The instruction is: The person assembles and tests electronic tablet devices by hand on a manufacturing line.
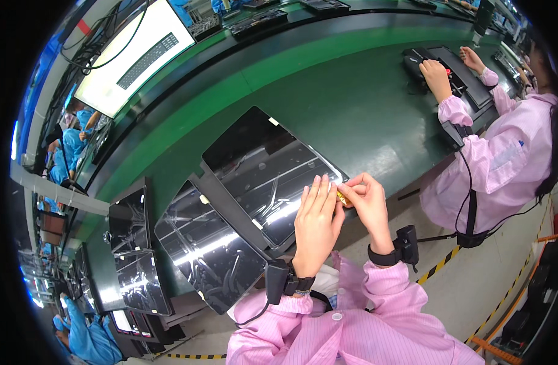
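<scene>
A dark glossy screen panel [254,158] with pale tabs along its edges lies tilted on the green bench, under clear, wrinkled film. My left hand [315,228] rests over its near right corner, fingers stretched out and close together, palm down. Just beside those fingertips, my right hand [371,204] pinches a small yellow piece [342,198] at the panel's edge; fingers partly cover it, so its kind cannot be made out. To the left lies a second dark glossy panel [212,255], also film-covered with pale tabs, close against the first.
More dark panels [129,219] lie farther left on the green bench [376,91]. A lit monitor [136,58] showing a keyboard picture stands at the back left. On the right, a co-worker in pink [498,158] handles a black device [416,64]. Striped tape marks the floor.
</scene>
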### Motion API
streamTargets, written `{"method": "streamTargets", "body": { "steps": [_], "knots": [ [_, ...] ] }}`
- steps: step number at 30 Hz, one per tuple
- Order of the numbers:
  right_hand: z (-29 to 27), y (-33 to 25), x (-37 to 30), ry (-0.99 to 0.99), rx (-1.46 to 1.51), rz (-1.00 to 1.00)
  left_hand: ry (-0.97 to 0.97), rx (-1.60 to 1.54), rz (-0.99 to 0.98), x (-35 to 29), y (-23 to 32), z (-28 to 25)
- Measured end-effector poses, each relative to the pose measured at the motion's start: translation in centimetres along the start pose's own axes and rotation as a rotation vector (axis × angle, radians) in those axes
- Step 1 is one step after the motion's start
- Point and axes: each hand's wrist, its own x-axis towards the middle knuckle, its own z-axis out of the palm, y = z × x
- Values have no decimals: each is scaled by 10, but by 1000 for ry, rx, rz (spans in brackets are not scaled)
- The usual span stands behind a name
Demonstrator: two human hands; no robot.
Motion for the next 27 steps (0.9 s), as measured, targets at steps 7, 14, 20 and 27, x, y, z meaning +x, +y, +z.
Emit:
{"method": "streamTargets", "body": {
  "steps": [7, 14, 20, 27],
  "knots": [
    [-7, -9, 2, -132, -93, -29, 116, 44, 11, 6, 0, 6],
    [-12, -35, 43, -26, -236, -182, 109, 84, 63, 6, -8, 14],
    [62, -40, 131, -394, -543, -566, 121, 196, 107, 1, -8, 23],
    [99, -7, 171, -638, -329, -396, 36, -94, -81, -7, 25, -133]
  ]
}}
